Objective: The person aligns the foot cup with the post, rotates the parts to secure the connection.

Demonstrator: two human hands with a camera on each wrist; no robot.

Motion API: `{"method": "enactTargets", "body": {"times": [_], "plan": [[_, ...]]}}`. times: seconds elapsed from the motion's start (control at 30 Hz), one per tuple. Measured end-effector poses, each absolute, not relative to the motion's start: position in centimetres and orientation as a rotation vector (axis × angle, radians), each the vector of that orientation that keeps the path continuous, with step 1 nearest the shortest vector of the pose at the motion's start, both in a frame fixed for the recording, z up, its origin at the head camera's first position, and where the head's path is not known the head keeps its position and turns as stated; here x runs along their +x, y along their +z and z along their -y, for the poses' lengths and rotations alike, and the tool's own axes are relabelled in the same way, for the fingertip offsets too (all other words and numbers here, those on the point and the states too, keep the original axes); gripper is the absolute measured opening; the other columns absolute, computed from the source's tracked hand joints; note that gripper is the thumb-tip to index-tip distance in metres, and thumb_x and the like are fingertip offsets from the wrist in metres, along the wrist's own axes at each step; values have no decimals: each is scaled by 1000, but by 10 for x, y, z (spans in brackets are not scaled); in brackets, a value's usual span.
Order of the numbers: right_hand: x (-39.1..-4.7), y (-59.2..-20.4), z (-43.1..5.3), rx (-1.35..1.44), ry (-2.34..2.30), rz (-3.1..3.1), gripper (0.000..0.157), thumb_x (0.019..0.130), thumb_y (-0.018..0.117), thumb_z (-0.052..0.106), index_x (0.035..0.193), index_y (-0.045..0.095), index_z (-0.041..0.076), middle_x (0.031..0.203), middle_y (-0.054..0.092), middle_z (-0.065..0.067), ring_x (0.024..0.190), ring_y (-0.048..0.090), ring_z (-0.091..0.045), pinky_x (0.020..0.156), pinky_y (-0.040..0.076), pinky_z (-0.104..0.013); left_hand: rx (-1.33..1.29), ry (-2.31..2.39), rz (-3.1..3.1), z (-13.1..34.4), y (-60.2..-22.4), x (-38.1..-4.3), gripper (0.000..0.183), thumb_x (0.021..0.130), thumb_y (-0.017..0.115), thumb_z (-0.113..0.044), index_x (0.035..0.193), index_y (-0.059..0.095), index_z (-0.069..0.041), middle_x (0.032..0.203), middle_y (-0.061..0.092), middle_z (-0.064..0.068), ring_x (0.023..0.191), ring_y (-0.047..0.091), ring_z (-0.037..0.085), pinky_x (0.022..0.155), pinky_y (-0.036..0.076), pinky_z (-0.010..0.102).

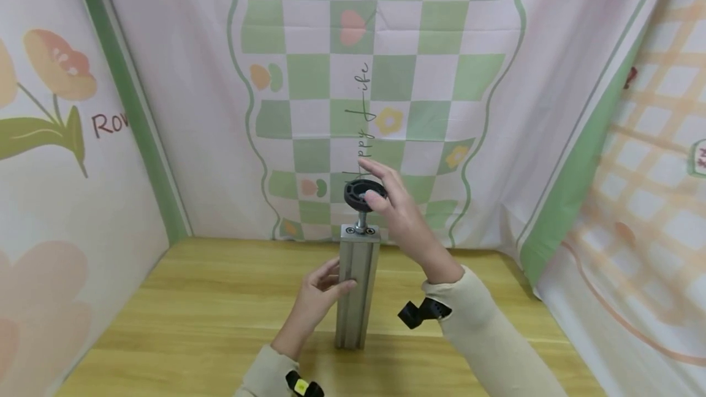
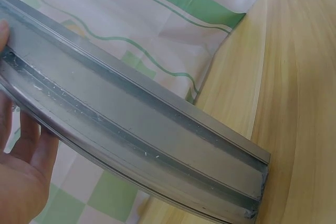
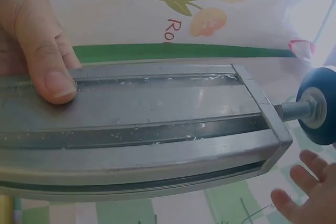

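A grooved aluminium profile (image 1: pixel 357 287) stands upright on the wooden table. My left hand (image 1: pixel 315 296) grips it around the middle, thumb on the near face and fingers around the left side. Out of its top end plate (image 3: pixel 261 103) rises a threaded bolt (image 3: pixel 296 110) with a nut, carrying a round black levelling foot (image 1: pixel 358 196). Beside that foot is my right hand (image 1: pixel 405 219), fingers extended and thumb overlapping the disc's right edge in the head view. In the right wrist view its fingers (image 3: pixel 304 177) are spread apart from the disc.
Behind the table (image 1: pixel 220 299) hangs a green-and-white checked curtain (image 1: pixel 397 72). Flowered cloth (image 1: pixel 44 201) covers the left side and orange-checked cloth (image 1: pixel 651 201) the right. Small white shavings lie in the profile's grooves.
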State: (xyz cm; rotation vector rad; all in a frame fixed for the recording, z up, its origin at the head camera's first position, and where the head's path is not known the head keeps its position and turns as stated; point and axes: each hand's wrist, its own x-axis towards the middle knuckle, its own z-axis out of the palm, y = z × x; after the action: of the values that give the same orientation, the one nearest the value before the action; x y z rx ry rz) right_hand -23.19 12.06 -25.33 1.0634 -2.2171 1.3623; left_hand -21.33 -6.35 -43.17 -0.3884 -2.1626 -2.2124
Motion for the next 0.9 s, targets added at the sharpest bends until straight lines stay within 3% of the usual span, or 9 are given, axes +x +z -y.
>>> {"method": "enactTargets", "body": {"times": [0.17, 0.43, 0.73, 0.9], "plan": [[-239, -257, -126, 1260, 1629, 2159, 56, 104, 28, 31, 155, 34, 10, 161, 29, -2, 146, 25, -22, 115, 17, -56, -387, -2214, 2154, 63, -433, -214, 64, 86, 81, -36, 141, 58, -15, 122, 66, 7, 112, 61, 25, 93, 52, 40], [-247, -262, -130, 1459, 1792, 2012, 58, 103, 27, 27, 154, 31, 0, 157, 34, -13, 145, 28, -27, 117, 13, -51, -403, -2202, 2153, 63, -433, -215, 62, 87, 80, -34, 141, 58, -14, 120, 67, 8, 111, 62, 24, 92, 52, 39], [-246, -261, -134, 1449, 1845, 2020, 55, 103, 26, 20, 154, 33, 2, 156, 36, -15, 145, 29, -28, 118, 15, -51, -404, -2195, 2164, 63, -432, -214, 62, 87, 80, -35, 142, 58, -14, 121, 66, 8, 111, 62, 25, 91, 52, 39], [-243, -262, -136, 1353, 1793, 2069, 51, 104, 33, 22, 151, 41, 6, 155, 39, -12, 141, 36, -26, 115, 24, -47, -404, -2210, 2160, 63, -432, -214, 62, 87, 80, -34, 141, 58, -14, 122, 66, 7, 111, 61, 24, 91, 52, 39]]}}
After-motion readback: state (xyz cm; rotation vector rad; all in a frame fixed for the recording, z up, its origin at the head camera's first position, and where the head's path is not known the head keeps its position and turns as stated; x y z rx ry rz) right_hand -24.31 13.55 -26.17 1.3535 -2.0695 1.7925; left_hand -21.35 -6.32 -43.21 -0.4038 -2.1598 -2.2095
